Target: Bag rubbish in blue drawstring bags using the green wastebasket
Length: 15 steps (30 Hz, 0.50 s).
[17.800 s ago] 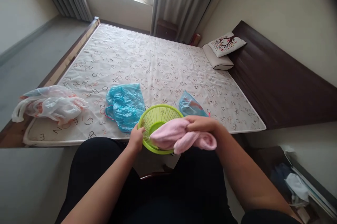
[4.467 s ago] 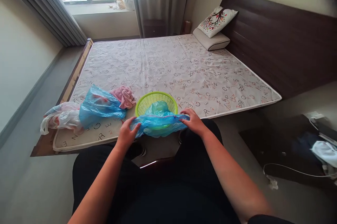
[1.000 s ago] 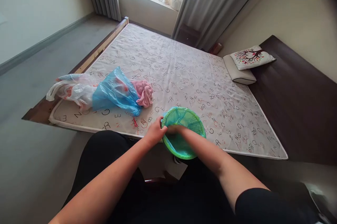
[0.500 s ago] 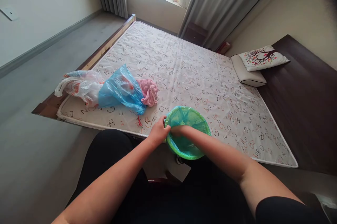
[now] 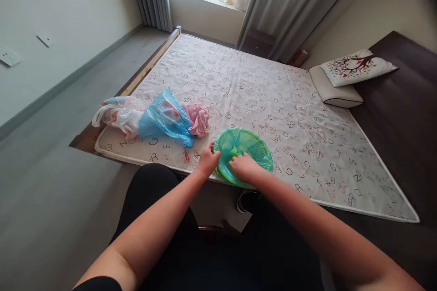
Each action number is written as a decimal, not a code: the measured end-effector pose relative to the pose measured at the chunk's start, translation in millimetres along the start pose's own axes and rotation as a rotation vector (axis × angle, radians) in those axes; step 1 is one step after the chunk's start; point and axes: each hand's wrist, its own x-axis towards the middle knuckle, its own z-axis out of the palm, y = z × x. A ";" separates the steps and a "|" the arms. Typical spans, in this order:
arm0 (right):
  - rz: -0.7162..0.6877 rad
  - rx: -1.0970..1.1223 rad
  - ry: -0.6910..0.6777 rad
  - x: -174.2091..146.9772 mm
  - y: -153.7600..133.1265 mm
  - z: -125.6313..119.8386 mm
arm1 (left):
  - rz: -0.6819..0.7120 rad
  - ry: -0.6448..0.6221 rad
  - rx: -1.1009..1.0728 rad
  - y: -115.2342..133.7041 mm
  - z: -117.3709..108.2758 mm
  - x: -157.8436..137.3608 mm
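Note:
A round green bin (image 5: 268,144) is lined with a thin blue-green plastic bag (image 5: 256,154) and sits tilted at the near edge of the mattress. My left hand (image 5: 209,160) is closed on the left rim, with the thumb on the near side. Inside the mouth of the bin is my right hand (image 5: 244,166), fingers bent together. A small light green bunch (image 5: 235,151) shows at its fingertips; whether it is bag or something else I cannot tell. To the left lie a blue plastic bag (image 5: 165,118) and a pink cloth (image 5: 198,119).
White plastic bags (image 5: 124,115) lie at the left corner of the letter-print mattress (image 5: 235,86). A cushion with a tree print (image 5: 358,68) rests by the dark headboard (image 5: 406,81). Below the bin, a round dark object (image 5: 246,201) shows near my legs.
My right hand has come up from deep inside the bin, and a light green bunch now shows at its fingertips. The bin is tilted more. My left hand stays on the rim.

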 end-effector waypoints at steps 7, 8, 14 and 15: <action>0.071 0.301 0.664 -136.1 2.5 36.6 | -0.005 -0.389 0.133 5.9 -33.9 45.8; 0.130 0.344 0.738 -159.8 4.7 54.3 | -0.015 -0.449 0.172 9.0 -52.6 55.9; 0.688 0.563 0.903 -252.4 12.2 149.0 | -0.099 0.420 0.522 18.6 -209.0 97.2; 0.767 0.598 0.916 -257.2 12.2 155.7 | -0.091 0.511 0.563 15.5 -235.1 99.8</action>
